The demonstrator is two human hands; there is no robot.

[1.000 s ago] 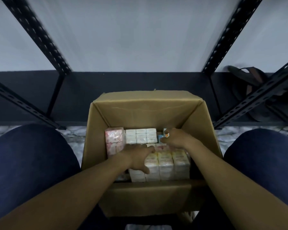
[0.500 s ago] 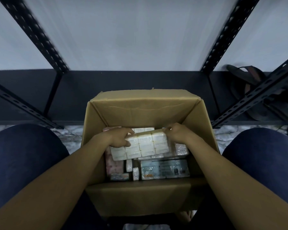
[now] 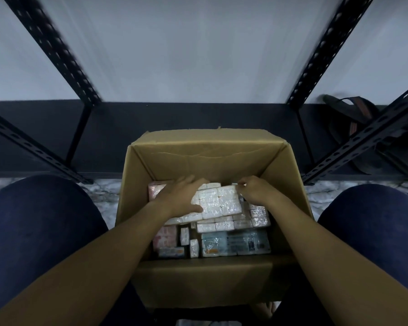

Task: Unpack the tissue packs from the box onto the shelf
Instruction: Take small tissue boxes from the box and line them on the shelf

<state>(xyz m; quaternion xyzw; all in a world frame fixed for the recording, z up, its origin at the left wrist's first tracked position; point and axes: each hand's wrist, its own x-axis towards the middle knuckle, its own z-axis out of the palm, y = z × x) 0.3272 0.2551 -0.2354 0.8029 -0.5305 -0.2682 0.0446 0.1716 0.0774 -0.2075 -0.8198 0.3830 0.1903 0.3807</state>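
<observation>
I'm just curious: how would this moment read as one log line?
stage: lifting | left hand: holds white tissue bundle | right hand: pinches bundle's edge | box: packs remain | shelf: bare

box (image 3: 205,158): 1 | hand: 2, left (image 3: 179,198), right (image 3: 254,192) | wrapped tissue bundle held (image 3: 218,203): 1

both hands inside cardboard box (image 3: 205,158): left hand (image 3: 181,198) and right hand (image 3: 254,192) gripping wrapped white tissue bundle (image 3: 218,203) at opposite ends, above loose packs; black shelf (image 3: 198,118) behind.
</observation>
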